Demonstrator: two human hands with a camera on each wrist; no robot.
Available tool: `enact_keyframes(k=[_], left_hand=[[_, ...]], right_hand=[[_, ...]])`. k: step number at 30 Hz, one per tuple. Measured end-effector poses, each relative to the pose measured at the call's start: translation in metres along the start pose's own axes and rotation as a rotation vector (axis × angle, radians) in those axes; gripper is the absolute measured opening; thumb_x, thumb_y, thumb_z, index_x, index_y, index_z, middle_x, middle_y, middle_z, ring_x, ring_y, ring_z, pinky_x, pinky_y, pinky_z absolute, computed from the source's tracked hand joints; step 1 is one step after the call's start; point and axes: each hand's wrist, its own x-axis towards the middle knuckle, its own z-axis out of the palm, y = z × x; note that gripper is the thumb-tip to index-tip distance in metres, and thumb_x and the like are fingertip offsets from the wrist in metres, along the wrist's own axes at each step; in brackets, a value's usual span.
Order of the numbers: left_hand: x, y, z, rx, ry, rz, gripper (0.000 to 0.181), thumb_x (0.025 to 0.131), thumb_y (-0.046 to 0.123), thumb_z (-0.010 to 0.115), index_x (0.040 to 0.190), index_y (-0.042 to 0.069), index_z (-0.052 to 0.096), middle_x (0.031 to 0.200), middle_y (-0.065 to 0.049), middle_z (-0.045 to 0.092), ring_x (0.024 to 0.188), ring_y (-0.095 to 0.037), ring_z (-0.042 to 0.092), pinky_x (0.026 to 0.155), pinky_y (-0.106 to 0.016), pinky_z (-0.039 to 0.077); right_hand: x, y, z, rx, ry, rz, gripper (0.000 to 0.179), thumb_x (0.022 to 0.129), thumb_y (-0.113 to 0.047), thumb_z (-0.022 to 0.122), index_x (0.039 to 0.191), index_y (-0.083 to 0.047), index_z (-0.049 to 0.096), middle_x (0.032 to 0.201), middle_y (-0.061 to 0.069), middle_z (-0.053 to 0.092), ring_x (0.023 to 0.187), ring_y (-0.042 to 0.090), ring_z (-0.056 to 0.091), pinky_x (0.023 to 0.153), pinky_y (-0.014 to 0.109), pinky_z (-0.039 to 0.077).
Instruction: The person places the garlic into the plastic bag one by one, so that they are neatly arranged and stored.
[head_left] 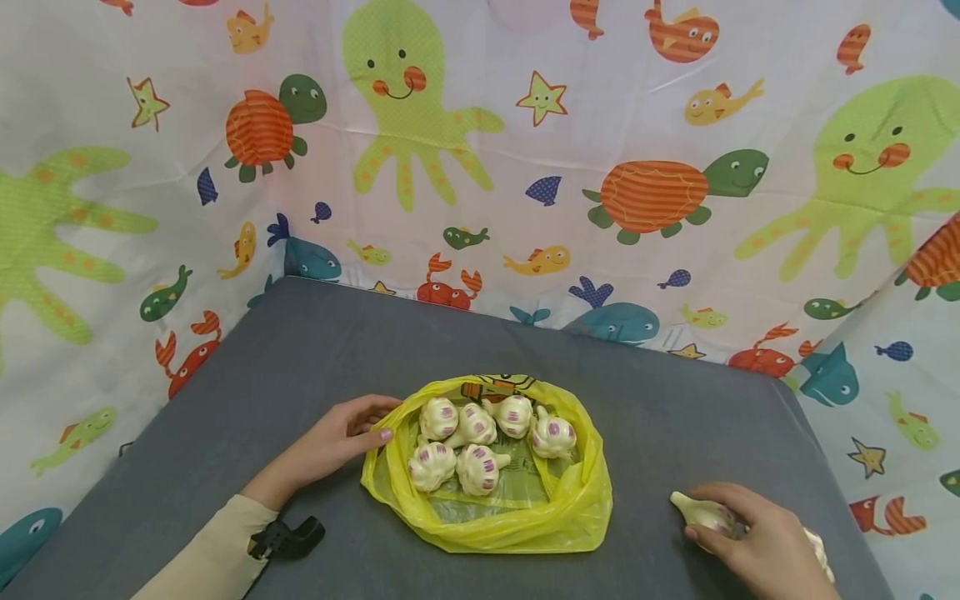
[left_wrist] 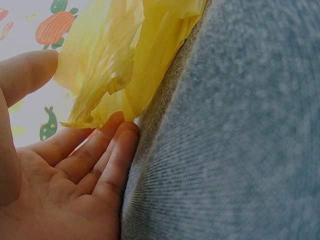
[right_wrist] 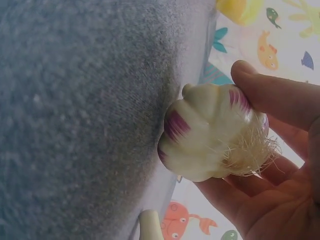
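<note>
A yellow plastic bag lies on the grey table with its mouth spread wide. Several white garlic bulbs with purple streaks sit inside it. My left hand is at the bag's left rim, its relaxed fingers touching the plastic, thumb apart from them. Off to the right of the bag, my right hand holds a garlic bulb between thumb and fingers, low at the table surface; its root tuft faces the palm. Another bulb is partly hidden behind that hand.
The grey table is bordered by a white curtain printed with sea animals at the back and both sides. A black strap device is on the left wrist. A pale stem shows low in the right wrist view.
</note>
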Motion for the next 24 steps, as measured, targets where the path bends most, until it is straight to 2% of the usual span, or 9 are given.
enact_keyframes(k=[5, 10, 13, 17, 20, 22, 24], left_hand=[[0.000, -0.001, 0.000, 0.004, 0.002, 0.003, 0.047, 0.112, 0.023, 0.066, 0.155, 0.005, 0.058, 0.147, -0.015, 0.064, 0.129, -0.033, 0.063, 0.102, -0.032, 0.054], [0.000, -0.001, 0.000, 0.003, 0.004, -0.002, 0.048, 0.112, 0.023, 0.066, 0.155, 0.004, 0.058, 0.147, -0.015, 0.064, 0.129, -0.033, 0.063, 0.102, -0.031, 0.054], [0.001, -0.001, 0.000, 0.004, 0.005, -0.006, 0.048, 0.112, 0.023, 0.066, 0.155, 0.004, 0.058, 0.147, -0.015, 0.064, 0.129, -0.033, 0.063, 0.102, -0.031, 0.054], [0.001, -0.001, 0.001, 0.009, 0.008, -0.010, 0.048, 0.112, 0.024, 0.067, 0.155, 0.004, 0.058, 0.147, -0.015, 0.064, 0.129, -0.032, 0.063, 0.102, -0.031, 0.054], [0.001, -0.001, 0.001, 0.009, 0.007, -0.015, 0.049, 0.112, 0.025, 0.067, 0.155, 0.003, 0.058, 0.147, -0.015, 0.064, 0.129, -0.032, 0.063, 0.102, -0.030, 0.054], [0.001, -0.001, 0.001, 0.007, 0.007, -0.014, 0.049, 0.112, 0.025, 0.067, 0.155, 0.003, 0.058, 0.147, -0.015, 0.064, 0.129, -0.032, 0.063, 0.102, -0.030, 0.054], [0.001, -0.002, 0.000, 0.007, 0.006, -0.012, 0.049, 0.112, 0.025, 0.068, 0.155, 0.004, 0.058, 0.147, -0.015, 0.064, 0.129, -0.032, 0.063, 0.102, -0.030, 0.054]], right_hand=[[0.000, -0.001, -0.005, -0.007, 0.007, 0.004, 0.045, 0.080, -0.041, 0.100, 0.116, -0.020, 0.082, 0.113, 0.001, 0.077, 0.097, 0.022, 0.066, 0.084, 0.050, 0.057], [0.000, -0.004, -0.007, -0.023, 0.064, -0.035, 0.042, 0.078, -0.038, 0.102, 0.113, -0.023, 0.082, 0.111, -0.001, 0.077, 0.093, 0.020, 0.065, 0.079, 0.046, 0.057], [0.000, -0.006, -0.009, -0.016, 0.080, -0.056, 0.041, 0.079, -0.035, 0.102, 0.113, -0.024, 0.082, 0.112, 0.000, 0.078, 0.094, 0.021, 0.066, 0.082, 0.051, 0.059], [0.002, -0.012, -0.013, 0.008, 0.082, -0.063, 0.040, 0.080, -0.032, 0.101, 0.113, -0.021, 0.082, 0.112, 0.002, 0.077, 0.097, 0.026, 0.068, 0.088, 0.065, 0.058], [0.003, -0.017, -0.015, 0.019, 0.106, -0.083, 0.040, 0.079, -0.028, 0.102, 0.112, -0.019, 0.082, 0.109, 0.002, 0.078, 0.096, 0.026, 0.068, 0.089, 0.068, 0.057], [0.003, -0.021, -0.016, 0.015, 0.131, -0.104, 0.040, 0.077, -0.026, 0.103, 0.111, -0.019, 0.083, 0.106, 0.000, 0.078, 0.093, 0.024, 0.068, 0.088, 0.063, 0.059], [0.003, -0.023, -0.016, 0.004, 0.166, -0.125, 0.040, 0.075, -0.026, 0.104, 0.109, -0.022, 0.083, 0.104, -0.003, 0.078, 0.090, 0.019, 0.067, 0.084, 0.054, 0.061]])
